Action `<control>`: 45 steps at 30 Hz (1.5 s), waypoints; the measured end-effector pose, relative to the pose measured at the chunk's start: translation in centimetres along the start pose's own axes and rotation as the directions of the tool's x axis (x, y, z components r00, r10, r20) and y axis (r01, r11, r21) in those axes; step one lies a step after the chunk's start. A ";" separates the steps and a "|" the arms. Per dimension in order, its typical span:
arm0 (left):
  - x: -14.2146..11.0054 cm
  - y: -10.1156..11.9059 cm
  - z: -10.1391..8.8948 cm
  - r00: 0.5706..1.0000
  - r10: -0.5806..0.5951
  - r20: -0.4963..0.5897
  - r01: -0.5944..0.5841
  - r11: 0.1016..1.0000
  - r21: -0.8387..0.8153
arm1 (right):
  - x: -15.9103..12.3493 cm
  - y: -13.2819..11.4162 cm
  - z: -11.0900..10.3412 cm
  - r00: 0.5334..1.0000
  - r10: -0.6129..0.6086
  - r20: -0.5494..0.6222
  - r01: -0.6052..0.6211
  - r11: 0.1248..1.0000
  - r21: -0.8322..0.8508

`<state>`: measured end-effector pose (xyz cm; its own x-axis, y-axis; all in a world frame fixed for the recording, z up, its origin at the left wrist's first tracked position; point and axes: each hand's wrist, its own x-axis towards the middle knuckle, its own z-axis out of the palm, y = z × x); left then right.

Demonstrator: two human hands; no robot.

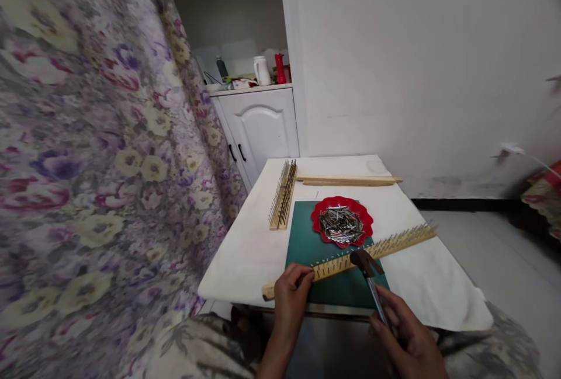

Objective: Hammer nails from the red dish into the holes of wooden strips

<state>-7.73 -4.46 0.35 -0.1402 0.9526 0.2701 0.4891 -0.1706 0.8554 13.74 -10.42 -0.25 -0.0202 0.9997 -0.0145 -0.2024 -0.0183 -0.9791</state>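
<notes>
My right hand (405, 332) is wrapped around the handle of a claw hammer (372, 288). Its dark head is just above a wooden strip (381, 249) studded with rows of nails. My left hand (293, 288) is closed in a pinch at the strip's left part, at the end of the nail rows, on what looks like a nail (312, 268) mostly hidden by the fingertips. The strip lies slantwise across a green mat (302, 239). Behind it, partly on the mat, stands a red scalloped dish (315, 224) heaped with loose nails (342, 224).
Two nail-studded strips (283, 198) lie side by side at the table's left. Bare wooden strips (350, 181) lie across the back of the white-covered table (245, 250). A floral curtain (109, 163) hangs at left; a white cabinet (265, 128) stands behind.
</notes>
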 end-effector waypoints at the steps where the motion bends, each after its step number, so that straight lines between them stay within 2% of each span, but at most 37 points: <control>1: 0.0 -0.1 0.0 1.000 -0.001 0.002 0.001 1.000 0.002 | 0.0 -0.1 0.0 1.000 0.004 0.010 -0.004 1.000 -0.004; 9: 0.0 -0.6 0.1 1.000 0.003 0.022 -0.004 1.000 0.031 | 0.1 0.1 -0.2 1.000 0.000 -0.019 -0.001 1.000 -0.014; 14: 0.1 -0.4 0.2 0.999 0.008 0.031 -0.010 0.999 0.050 | 0.4 -1.0 0.0 0.995 -0.008 0.095 0.009 1.000 -0.013; 15: 0.1 -0.4 0.2 0.999 0.010 0.034 -0.012 0.999 0.053 | 0.4 -1.3 0.3 0.991 -0.007 0.136 0.009 1.000 -0.013; 17: 0.1 -0.3 0.1 0.999 0.009 0.032 -0.011 0.998 0.055 | 0.5 -1.7 1.1 0.992 -0.027 0.125 0.025 1.000 0.010; 20: 0.0 -0.2 0.1 1.000 0.001 0.032 -0.003 0.999 0.050 | 0.7 -2.0 2.5 0.973 0.017 0.231 -0.022 1.000 0.016; 22: -0.1 -0.3 0.1 0.999 0.008 0.038 -0.009 0.999 0.044 | 1.0 -2.4 3.3 0.954 0.022 0.298 -0.015 1.000 -0.026; 29: -0.2 -1.3 0.2 0.999 0.027 0.024 -0.028 0.997 0.076 | 2.0 -3.6 4.6 0.930 0.022 0.367 0.088 0.956 -0.280; 33: -0.2 -1.1 0.2 0.999 0.026 0.033 -0.028 0.997 0.069 | 2.0 -2.8 4.8 0.930 0.048 0.364 0.093 0.929 -0.358; 45: -0.2 -0.7 0.1 0.999 0.017 0.038 -0.021 0.994 0.105 | 1.7 -2.9 5.0 0.940 -0.013 0.342 0.120 0.948 -0.296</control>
<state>-7.94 -4.52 -0.42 -0.0992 0.9584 0.2676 0.5799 -0.1629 0.7982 9.43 -8.74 3.56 -0.3515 0.9337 0.0680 0.0954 0.1080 -0.9896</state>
